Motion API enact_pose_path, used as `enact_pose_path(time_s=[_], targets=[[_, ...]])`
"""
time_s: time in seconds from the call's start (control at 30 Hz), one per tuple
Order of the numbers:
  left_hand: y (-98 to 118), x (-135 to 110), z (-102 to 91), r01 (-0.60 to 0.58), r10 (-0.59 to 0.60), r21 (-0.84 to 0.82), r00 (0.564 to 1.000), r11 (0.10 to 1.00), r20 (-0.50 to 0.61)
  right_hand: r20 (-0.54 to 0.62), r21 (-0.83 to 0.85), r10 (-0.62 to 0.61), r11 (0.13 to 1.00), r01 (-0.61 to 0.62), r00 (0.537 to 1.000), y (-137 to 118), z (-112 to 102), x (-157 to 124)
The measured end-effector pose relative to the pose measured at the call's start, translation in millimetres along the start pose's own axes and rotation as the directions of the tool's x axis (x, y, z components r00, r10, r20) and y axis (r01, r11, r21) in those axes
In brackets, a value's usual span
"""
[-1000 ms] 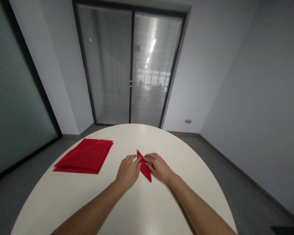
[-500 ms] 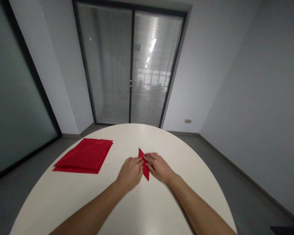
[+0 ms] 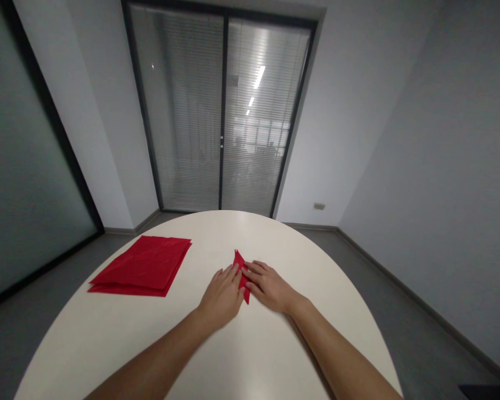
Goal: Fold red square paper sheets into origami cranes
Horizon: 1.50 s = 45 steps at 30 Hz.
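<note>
Shows folded red paper (image 3: 244, 279), narrow, with pointed ends. Lies between left hand (image 3: 221, 295) and right hand (image 3: 271, 288), partly beneath both. Cannot tell if gripped by either.

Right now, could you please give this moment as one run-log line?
left hand: on small red piece; right hand: on same piece; larger red sheets: apart, left; surface: white table

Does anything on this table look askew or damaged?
The red stack on the left looks askew: its layers' edges don't line up. No tear shows; the left hand and right hand partly hide the smaller red piece.
</note>
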State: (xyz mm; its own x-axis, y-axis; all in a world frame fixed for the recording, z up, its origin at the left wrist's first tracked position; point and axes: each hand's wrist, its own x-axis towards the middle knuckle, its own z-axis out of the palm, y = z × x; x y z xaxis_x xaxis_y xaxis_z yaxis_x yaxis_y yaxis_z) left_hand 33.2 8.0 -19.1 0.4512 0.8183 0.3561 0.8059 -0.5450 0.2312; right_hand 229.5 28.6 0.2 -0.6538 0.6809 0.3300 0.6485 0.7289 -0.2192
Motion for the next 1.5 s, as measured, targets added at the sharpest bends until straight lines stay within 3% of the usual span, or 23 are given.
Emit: enact_pose_path(time_s=[0.17,0.33,0.57,0.93,1.27,1.5], targets=[[-3,0,-0.5,-0.01,0.006,-0.064,0.999,0.998,-0.052,-0.068,0.03,0.091,0.996,-0.089,0.994,2,2,-4],[-3,2,-2.4,-0.012,0.003,-0.107,0.996,0.994,-0.085,-0.109,0.136,0.072,0.989,-0.056,0.991,3,0,-1],[0,2,-9.0,0.004,-0.02,-0.156,0.994,0.988,-0.104,-0.159,0.317,0.166,0.942,-0.109,0.973,0,-1,2],[5,3,-16.4,0.005,-0.026,-0.202,0.995,0.979,-0.101,-0.148,0.1,0.154,0.985,-0.141,0.977,1,-6,2],[5,2,-15.4,0.029,-0.046,-0.172,0.994,0.985,-0.096,-0.162,0.056,0.098,0.994,-0.09,0.982,-6,-5,6],[4,4,-17.5,0.018,-0.022,-0.057,0.997,0.998,-0.068,-0.151,0.1,0.049,0.994,-0.035,0.987,-6,-7,2]])
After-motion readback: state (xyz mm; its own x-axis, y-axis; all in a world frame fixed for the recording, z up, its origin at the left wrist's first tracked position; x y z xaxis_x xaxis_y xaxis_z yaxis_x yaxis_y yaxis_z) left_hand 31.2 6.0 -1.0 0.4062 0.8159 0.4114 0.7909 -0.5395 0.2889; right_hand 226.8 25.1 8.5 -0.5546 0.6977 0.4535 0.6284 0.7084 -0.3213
